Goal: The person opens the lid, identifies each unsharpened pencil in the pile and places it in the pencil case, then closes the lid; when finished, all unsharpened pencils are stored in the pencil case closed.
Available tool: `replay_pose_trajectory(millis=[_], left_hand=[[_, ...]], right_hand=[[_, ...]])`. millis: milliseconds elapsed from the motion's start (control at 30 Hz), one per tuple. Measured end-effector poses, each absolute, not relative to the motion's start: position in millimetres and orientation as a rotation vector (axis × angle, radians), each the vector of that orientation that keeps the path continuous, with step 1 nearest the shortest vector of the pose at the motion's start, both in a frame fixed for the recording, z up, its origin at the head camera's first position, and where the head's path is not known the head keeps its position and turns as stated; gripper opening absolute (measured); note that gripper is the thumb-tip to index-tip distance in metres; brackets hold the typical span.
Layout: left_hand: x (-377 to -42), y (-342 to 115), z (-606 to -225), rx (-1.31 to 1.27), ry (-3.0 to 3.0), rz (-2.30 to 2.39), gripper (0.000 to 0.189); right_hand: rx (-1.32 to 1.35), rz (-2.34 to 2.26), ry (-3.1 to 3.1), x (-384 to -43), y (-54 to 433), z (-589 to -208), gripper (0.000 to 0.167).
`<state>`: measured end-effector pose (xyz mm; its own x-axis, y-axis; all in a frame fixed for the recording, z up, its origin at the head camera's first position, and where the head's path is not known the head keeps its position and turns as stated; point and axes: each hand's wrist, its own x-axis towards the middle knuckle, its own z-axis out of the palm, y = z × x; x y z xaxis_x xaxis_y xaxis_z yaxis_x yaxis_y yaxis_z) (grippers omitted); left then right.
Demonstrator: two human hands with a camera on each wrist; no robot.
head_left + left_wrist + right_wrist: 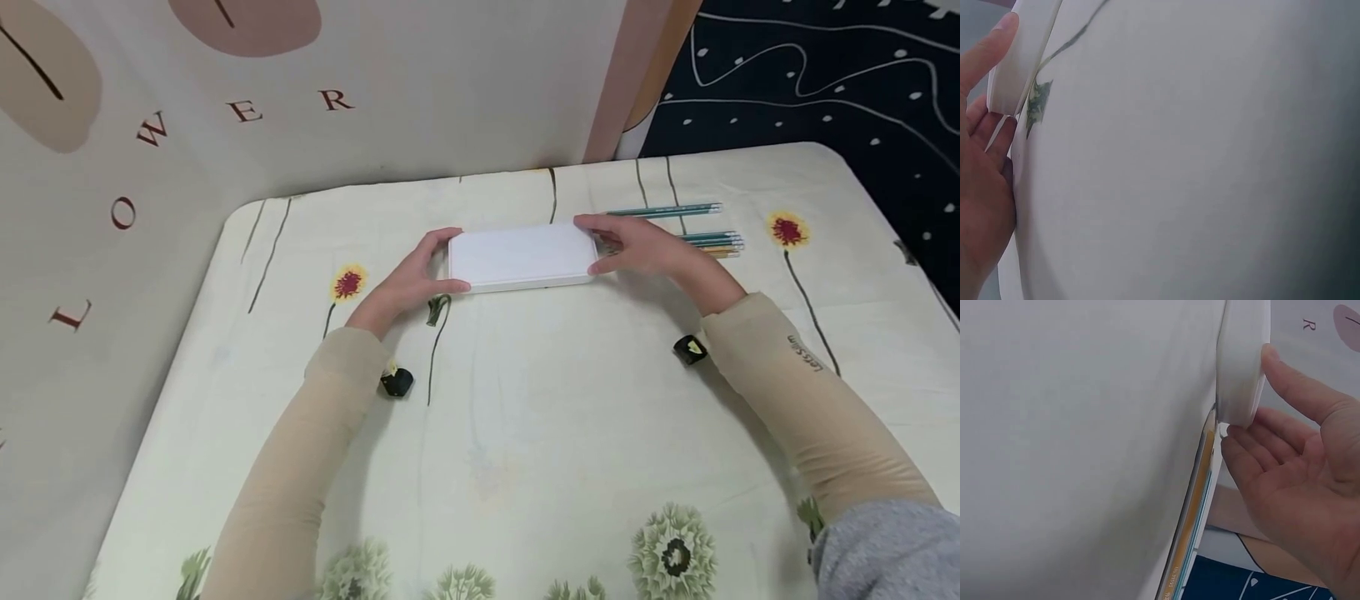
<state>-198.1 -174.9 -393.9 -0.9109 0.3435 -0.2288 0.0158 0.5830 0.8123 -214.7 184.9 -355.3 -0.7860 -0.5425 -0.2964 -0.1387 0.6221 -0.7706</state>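
Observation:
A flat white box lies lengthwise across the far half of the table, its lid side up. My left hand grips its left end, thumb at the near corner and fingers at the far one. At the opposite end my right hand holds the box the same way. In the left wrist view the thumb presses the side of the box, with fingers bent at its end. The right wrist view has the thumb on the box's edge and fingertips at its end, close to a yellow pencil.
Green and yellow pencils lie right of the box, partly behind my right hand; more green pencils lie farther back. Small black blocks show beside each forearm. A flower-print cloth covers the table, and a printed curtain hangs behind.

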Motion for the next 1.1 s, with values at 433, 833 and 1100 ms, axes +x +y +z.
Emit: replay_pose_trajectory(millis=[433,833,1100], left_hand=[[-203,-171,-403,0.275,2.472,1.235,0.091],[-201,-171,-404,0.237,2.479,1.199,0.094],[-201,-178,-402,0.245,2.451,1.284,0.091]], right_hand=[[-0.515,-1.114,2.305,-220,193,-365,0.08],[-0.522,-1.119,2.318,-221,193,-366,0.079],[-0.463,-1.119,2.367,-219,205,-360,0.07]])
